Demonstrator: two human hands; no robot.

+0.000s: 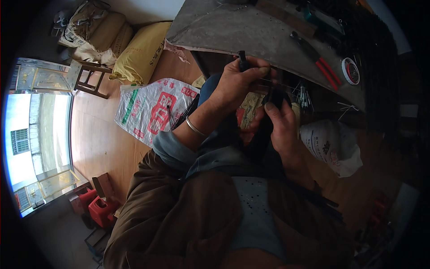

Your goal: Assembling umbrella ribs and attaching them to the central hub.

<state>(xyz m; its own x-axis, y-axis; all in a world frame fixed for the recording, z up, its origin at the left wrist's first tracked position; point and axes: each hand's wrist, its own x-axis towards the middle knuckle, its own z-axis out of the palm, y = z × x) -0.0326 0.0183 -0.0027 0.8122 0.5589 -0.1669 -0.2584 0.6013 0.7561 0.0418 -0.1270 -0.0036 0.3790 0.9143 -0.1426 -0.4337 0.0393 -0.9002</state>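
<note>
My left hand (pixel 239 83), a metal bangle on its wrist, is closed around a short black handle-like piece (pixel 242 62), whose end sticks up above the fist. The left thumb points toward the right hand. My right hand (pixel 283 123) sits lower and a little to the right, its thumb pressed on a dark, elongated object (pixel 278 96); shadow hides its exact kind. Both hands are above my lap, close to the front edge of the grey worktable (pixel 210 31). Whether the two dark pieces are joined cannot be made out.
On the table lie red-handled pliers or cutters (pixel 328 71) and a round white-rimmed tin (pixel 350 71). Thin rods (pixel 304 96) stand under its edge. A white plastic bag (pixel 331 148), a flattened printed sack (pixel 148 107), a full yellow sack (pixel 143 51) and red objects (pixel 103 210) are on the floor.
</note>
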